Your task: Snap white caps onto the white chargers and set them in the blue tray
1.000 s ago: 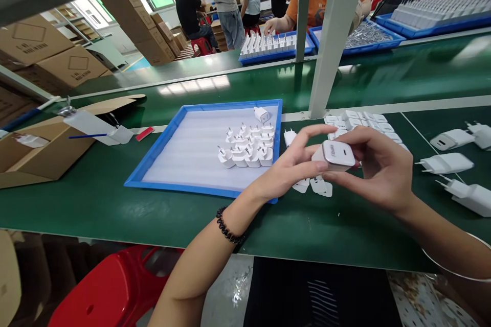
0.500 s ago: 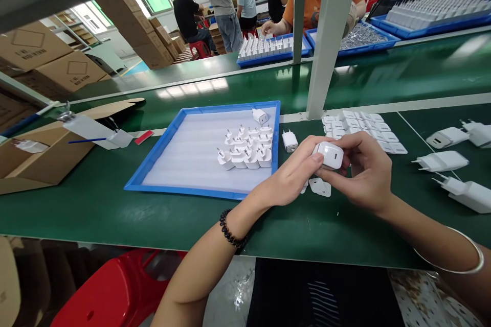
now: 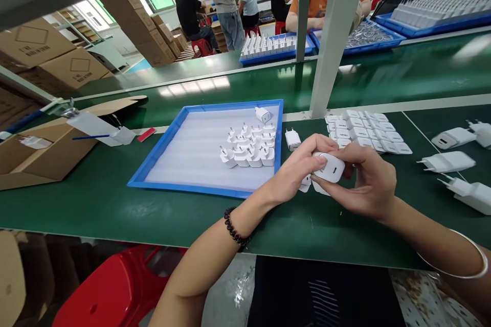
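Observation:
A white charger (image 3: pixel 332 168) with a dark port slot in its face is held between both hands above the green table. My left hand (image 3: pixel 295 168) grips it from the left, fingers closed round it. My right hand (image 3: pixel 364 179) pinches it from the right with thumb and fingers. Just below are loose white face plates (image 3: pixel 306 183), partly covered by the hands. A single charger (image 3: pixel 292 139) stands on the table beyond my left hand. Farther left, a blue-rimmed tray (image 3: pixel 180 192) bears a cluster of white plugs (image 3: pixel 253 150) with pins up.
White plates (image 3: pixel 364 132) lie in rows behind my right hand. Several larger chargers (image 3: pixel 448 161) lie at the right. A metal post (image 3: pixel 326 51) rises beyond the hands. At left are a cardboard box (image 3: pixel 69 158) and a bottle (image 3: pixel 90 127). A person (image 3: pixel 316 0) sits opposite.
Both hands have tilted the charger slightly, and it sits a little lower in view. The opposite person's hand has drawn back from the far tray. The whole view has shifted slightly.

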### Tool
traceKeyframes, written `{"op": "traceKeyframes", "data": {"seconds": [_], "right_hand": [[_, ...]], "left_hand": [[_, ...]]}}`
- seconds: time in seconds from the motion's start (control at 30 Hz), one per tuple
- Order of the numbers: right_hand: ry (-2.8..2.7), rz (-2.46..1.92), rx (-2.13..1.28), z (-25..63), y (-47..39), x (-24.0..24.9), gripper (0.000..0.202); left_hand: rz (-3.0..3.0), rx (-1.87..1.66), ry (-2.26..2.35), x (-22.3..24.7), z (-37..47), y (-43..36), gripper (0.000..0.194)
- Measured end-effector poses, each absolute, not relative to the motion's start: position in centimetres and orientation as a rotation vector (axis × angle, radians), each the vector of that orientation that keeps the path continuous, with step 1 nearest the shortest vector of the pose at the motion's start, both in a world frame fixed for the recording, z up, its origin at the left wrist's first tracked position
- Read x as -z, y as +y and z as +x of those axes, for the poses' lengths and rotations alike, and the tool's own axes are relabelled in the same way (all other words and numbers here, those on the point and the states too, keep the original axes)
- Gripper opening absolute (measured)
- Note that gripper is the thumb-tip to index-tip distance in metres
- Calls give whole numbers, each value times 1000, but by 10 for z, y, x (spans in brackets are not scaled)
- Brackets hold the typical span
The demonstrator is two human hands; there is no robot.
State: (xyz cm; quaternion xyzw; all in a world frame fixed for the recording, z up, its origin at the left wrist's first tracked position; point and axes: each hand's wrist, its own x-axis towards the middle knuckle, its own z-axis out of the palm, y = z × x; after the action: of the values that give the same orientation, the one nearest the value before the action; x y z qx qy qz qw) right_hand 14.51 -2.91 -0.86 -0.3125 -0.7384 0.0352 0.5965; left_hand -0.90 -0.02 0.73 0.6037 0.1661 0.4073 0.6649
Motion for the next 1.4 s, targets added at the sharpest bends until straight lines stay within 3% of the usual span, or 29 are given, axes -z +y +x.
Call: {"op": "traceKeyframes", "data": {"seconds": [0.47, 0.73, 0.83, 0.93, 1.0, 1.13, 1.27, 1.4], "right_hand": [[-1783, -738, -30, 146, -30, 9, 33], [-1897, -761, -37, 149, -24, 16, 31], [-1882, -902, -238, 152, -19, 14, 29], [-1695, -998, -654, 155, -11, 9, 27], [-1518, -1007, -1006, 156, -5, 6, 27], [-1254, -992, -1441, 156, 2, 5, 42], [-1169, -996, -1413, 155, 4, 5, 65], [-1160, -1034, -1149, 159, 9, 4, 46]], "left_hand": [[1323, -952, 441, -15, -6, -7, 22], [1370, -1017, 538, -5, -1, -1, 42], [1446, -915, 556, -8, -10, 4, 36], [1535, -757, 507, -17, -24, 11, 54], [1584, -696, 526, -21, -32, 16, 56], [1720, -738, 701, -25, -38, 24, 37], [2043, -1004, 1053, -42, -58, 29, 33], [2272, -1138, 1749, -67, -102, 35, 28]]}}
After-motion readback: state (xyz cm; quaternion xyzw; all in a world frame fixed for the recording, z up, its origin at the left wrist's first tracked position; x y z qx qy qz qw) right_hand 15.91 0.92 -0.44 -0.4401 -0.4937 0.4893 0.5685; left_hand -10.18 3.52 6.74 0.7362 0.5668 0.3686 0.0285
